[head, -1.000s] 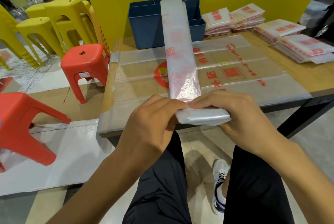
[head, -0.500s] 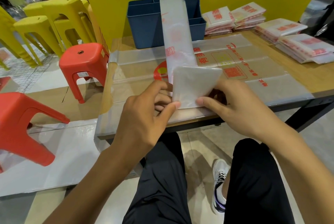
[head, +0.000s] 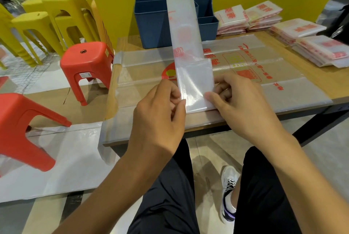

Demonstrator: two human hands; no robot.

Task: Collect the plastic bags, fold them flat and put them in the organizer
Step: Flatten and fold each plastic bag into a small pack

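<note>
Left hand (head: 160,109) and right hand (head: 239,105) pinch the near folded flap of the bag strip (head: 187,32), one each side, on the table (head: 321,81). Slick film: uneven pinch likely skews the fold, or it springs open. Strip's far end leans on the blue organizer (head: 153,24); tugging may drag it askew.

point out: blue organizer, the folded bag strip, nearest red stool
blue organizer (head: 153,26), head view, front wall left of the strip.
folded bag strip (head: 184,32), head view, upper stretch above the folded flap.
red stool (head: 17,120), head view, side of its seat.
</note>
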